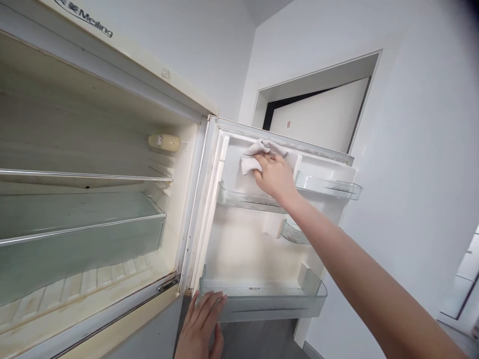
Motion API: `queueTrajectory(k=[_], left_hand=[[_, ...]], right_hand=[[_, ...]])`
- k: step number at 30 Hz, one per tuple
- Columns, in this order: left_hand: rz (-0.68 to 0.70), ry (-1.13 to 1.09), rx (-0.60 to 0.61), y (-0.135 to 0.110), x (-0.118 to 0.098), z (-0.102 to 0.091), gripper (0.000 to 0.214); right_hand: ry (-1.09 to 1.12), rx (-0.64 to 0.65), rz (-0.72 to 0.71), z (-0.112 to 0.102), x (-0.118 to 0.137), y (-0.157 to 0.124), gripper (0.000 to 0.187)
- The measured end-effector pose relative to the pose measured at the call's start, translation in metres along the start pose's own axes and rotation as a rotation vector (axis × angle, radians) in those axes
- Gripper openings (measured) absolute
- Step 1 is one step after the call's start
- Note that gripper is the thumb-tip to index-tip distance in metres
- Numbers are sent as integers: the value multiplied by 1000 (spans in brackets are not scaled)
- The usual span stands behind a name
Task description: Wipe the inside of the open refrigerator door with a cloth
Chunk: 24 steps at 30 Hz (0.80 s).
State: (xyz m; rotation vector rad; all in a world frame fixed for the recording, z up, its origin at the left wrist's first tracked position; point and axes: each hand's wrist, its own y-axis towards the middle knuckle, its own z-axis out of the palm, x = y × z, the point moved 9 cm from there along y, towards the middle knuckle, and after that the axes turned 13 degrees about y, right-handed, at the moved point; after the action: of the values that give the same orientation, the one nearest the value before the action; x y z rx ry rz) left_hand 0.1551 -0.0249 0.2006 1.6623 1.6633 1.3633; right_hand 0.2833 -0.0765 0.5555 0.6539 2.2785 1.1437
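Observation:
My right hand presses a white cloth against the upper inner panel of the open fridge door, fingers curled over the cloth. My left hand lies flat with fingers spread on the door's bottom edge, beside the lowest clear door shelf. The door's top clear shelf runs just below the cloth.
The open fridge compartment on the left holds glass shelves and a cream light housing. A white wall is behind the door, with a doorway at the back. The grey floor shows below the door.

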Motion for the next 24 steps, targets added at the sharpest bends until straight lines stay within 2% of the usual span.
queueTrajectory(k=[5,9,11,14,16,18,22,24], left_hand=[[-17,-15,-16,-5,0,7,58],[-32,-52,-29,-11,3,9,62],[-34,-72,-30,-13,4,9,61],[-25,-71,-16,-14,6,8,58],[-18,-63,1,-14,6,7,57],[-15,-61,5,-12,7,5,57],[-24,-65,15,-10,7,4,57],[-40,-62,36,-9,8,4,56]], right_hand=[[300,234,-160,21,20,6,56],[587,402,-106,34,25,4,60],[710,474,-44,39,24,0,57],[862,546,31,44,25,-6,49],[886,562,32,44,26,-8,47],[821,513,8,40,26,-7,46],[480,152,37,9,9,1,49],[309,26,96,-4,2,0,47]])
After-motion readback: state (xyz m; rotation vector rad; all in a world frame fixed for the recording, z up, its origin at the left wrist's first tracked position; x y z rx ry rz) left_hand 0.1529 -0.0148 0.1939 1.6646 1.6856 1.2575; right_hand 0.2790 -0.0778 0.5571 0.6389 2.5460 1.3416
